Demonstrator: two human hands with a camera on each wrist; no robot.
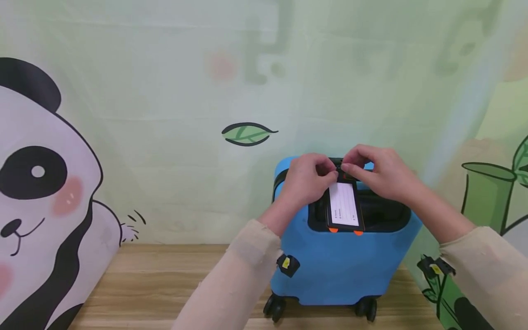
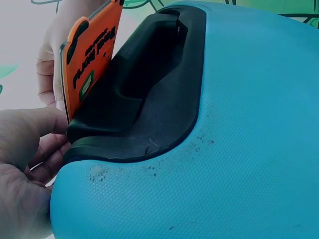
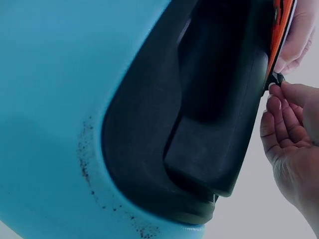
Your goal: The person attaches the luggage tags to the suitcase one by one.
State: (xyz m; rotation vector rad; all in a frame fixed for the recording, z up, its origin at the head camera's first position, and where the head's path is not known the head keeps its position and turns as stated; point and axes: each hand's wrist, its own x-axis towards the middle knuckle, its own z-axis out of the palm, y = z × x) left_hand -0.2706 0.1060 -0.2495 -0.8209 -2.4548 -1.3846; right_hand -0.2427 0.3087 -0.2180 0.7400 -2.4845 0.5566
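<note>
A luggage tag (image 1: 343, 204) with a white card face and an orange back (image 2: 94, 57) hangs at the black handle (image 1: 381, 208) of a blue suitcase (image 1: 330, 270). At the tag's top end, my left hand (image 1: 306, 179) pinches its dark strap between thumb and fingers. Close beside it my right hand (image 1: 381, 172) pinches a small black end of the strap (image 3: 278, 77), with thumb and forefinger meeting. Fingertips of the two hands nearly touch. How the strap runs round the handle is mostly hidden by the hands and tag.
The suitcase stands upright on black wheels (image 1: 366, 308) on a wood-patterned surface (image 1: 165, 275). Behind it hangs a pale green backdrop (image 1: 165, 137) printed with a panda, a leaf and bamboo. Dark scuff marks (image 2: 99, 173) show on the shell.
</note>
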